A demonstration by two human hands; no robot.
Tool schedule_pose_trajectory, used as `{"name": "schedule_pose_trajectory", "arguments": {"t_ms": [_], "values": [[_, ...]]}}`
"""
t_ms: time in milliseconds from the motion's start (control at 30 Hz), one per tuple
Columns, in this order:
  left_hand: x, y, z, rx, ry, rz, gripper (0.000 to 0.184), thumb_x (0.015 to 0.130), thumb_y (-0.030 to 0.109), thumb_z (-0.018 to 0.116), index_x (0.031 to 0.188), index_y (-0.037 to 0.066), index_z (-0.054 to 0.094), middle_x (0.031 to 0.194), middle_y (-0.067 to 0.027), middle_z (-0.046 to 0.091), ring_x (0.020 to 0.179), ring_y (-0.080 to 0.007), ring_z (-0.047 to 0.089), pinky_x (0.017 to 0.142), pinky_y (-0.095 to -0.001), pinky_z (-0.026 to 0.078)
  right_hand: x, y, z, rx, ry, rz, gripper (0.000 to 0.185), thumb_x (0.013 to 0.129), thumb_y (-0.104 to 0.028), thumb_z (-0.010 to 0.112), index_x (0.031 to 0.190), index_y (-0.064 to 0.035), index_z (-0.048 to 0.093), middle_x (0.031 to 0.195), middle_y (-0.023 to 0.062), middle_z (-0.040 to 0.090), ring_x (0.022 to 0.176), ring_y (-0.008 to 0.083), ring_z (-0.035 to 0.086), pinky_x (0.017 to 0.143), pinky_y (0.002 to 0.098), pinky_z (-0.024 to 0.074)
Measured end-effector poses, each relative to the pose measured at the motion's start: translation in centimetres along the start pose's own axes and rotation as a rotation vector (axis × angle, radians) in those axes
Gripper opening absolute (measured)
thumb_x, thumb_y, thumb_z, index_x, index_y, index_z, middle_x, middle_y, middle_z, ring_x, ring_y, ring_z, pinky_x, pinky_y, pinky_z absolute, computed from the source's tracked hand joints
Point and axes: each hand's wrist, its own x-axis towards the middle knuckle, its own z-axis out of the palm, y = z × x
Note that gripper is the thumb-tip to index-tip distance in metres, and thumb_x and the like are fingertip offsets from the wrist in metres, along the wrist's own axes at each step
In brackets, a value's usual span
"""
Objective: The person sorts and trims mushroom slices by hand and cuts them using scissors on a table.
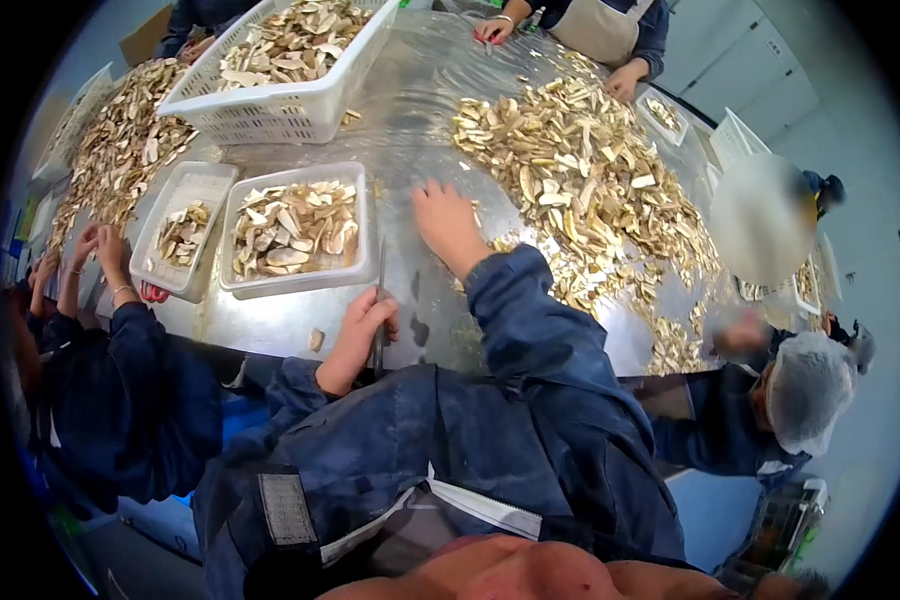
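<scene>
My left hand [362,332] is closed around a knife [381,262] at the near edge of the metal table, the thin blade pointing away from me. My right hand [448,225] rests on the table farther forward, palm down with its fingers stretched out; anything under them is hidden. To its right spreads a big heap of mushroom slices [590,180], pale and brown. A white tub [300,283] of mushroom slices stands left of the knife. One small mushroom piece [316,339] lies beside my left hand.
A smaller white container [160,268] holds a few slices. Behind it stands a large white basket [270,122] full of slices. Another slice heap [130,130] lies far left. Co-workers' hands [102,250] work at left, and another person's hand [625,80] is across the table.
</scene>
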Motion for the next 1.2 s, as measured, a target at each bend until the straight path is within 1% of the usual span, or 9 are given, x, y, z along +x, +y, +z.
{"name": "schedule_pose_trajectory", "arguments": {"t_ms": [100,200,300,433,533,700,1000,1133,1200], "values": [[0.4,-0.5,-0.5,0.008,-0.034,0.016,0.020,0.097,0.025,0.059,0.094,0.006,0.057,0.074,-0.0034,0.058,0.066,-0.0135,0.057,0.062,-0.0275,0.047,-5.1,1.8,-1.6,-0.016,-0.015,-0.040,0.017,0.090,-0.021,0.060,0.100,-0.0088,0.064,0.103,0.0070,0.062,0.098,0.0302,0.061,0.090,0.0567,0.0468],[0.4,-0.7,-0.7,0.007,-0.022,0.021,0.020,0.097,0.026,0.060,0.095,0.006,0.057,0.073,-0.0036,0.059,0.064,-0.0135,0.057,0.061,-0.0268,0.047,-10.7,0.1,-5.9,0.051,0.016,0.026,0.026,0.084,-0.023,0.068,0.102,-0.0061,0.063,0.112,0.0102,0.062,0.106,0.0309,0.061,0.097,0.0535,0.0434],[0.8,-1.7,-1.1,-0.019,-0.002,0.011,0.021,0.097,0.027,0.059,0.095,0.007,0.055,0.073,-0.0031,0.057,0.063,-0.0137,0.057,0.059,-0.0271,0.046,-15.1,-2.6,-7.0,0.137,0.230,-0.024,0.038,0.082,-0.032,0.073,0.110,-0.0077,0.064,0.127,0.0134,0.059,0.124,0.0338,0.053,0.104,0.0606,0.0351],[0.5,-0.8,-0.2,0.000,0.037,-0.014,0.018,0.097,0.025,0.058,0.095,0.007,0.054,0.073,-0.0024,0.056,0.064,-0.0135,0.056,0.059,-0.0267,0.046,-15.5,-4.7,-6.3,0.160,0.191,0.005,0.046,0.083,-0.039,0.073,0.121,-0.0147,0.065,0.144,0.0145,0.048,0.138,0.0425,0.037,0.104,0.0737,0.0252],[0.4,-0.9,0.0,-0.007,0.053,-0.016,0.015,0.097,0.022,0.057,0.096,0.007,0.054,0.074,-0.0026,0.055,0.065,-0.0133,0.054,0.059,-0.0268,0.046,-12.9,-3.5,-3.5,0.062,0.262,0.107,0.046,0.085,-0.041,0.070,0.122,-0.0149,0.065,0.143,0.0131,0.049,0.136,0.0433,0.038,0.103,0.0746,0.0254],[0.2,-0.7,0.6,0.034,0.057,0.039,0.015,0.097,0.020,0.055,0.095,0.005,0.053,0.073,-0.0040,0.054,0.065,-0.0142,0.053,0.060,-0.0271,0.044,-12.3,0.2,-2.3,-0.021,0.349,0.228,0.024,0.089,-0.027,0.062,0.106,-0.0095,0.065,0.115,0.0107,0.061,0.119,0.0329,0.051,0.102,0.0691,0.0310],[1.1,-0.3,2.3,0.326,-0.041,-0.047,0.017,0.099,0.022,0.055,0.089,0.008,0.054,0.073,-0.0011,0.055,0.063,-0.0103,0.052,0.058,-0.0233,0.042,-20.1,9.3,-5.6,-0.181,0.325,0.363,0.017,0.087,-0.019,0.061,0.095,-0.0051,0.065,0.105,0.0116,0.063,0.109,0.0316,0.056,0.098,0.0537,0.0376],[3.0,-0.2,4.6,0.595,-0.180,0.089,0.019,0.095,0.019,0.062,0.093,0.001,0.057,0.074,-0.0008,0.054,0.068,-0.0104,0.053,0.060,-0.0267,0.041,-24.3,14.0,-6.7,-0.257,0.377,0.431,0.016,0.088,-0.020,0.063,0.095,-0.0057,0.064,0.105,0.0111,0.063,0.106,0.0287,0.057,0.095,0.0478,0.0399],[4.2,0.4,6.6,0.907,-0.194,0.194,0.021,0.093,0.019,0.063,0.094,0.000,0.056,0.080,-0.0117,0.060,0.072,-0.0267,0.060,0.065,-0.0369,0.045,-26.1,16.1,-7.7,-0.289,0.341,0.482,0.017,0.090,-0.021,0.060,0.097,-0.0058,0.065,0.106,0.0110,0.064,0.106,0.0287,0.057,0.094,0.0481,0.0409]]}}
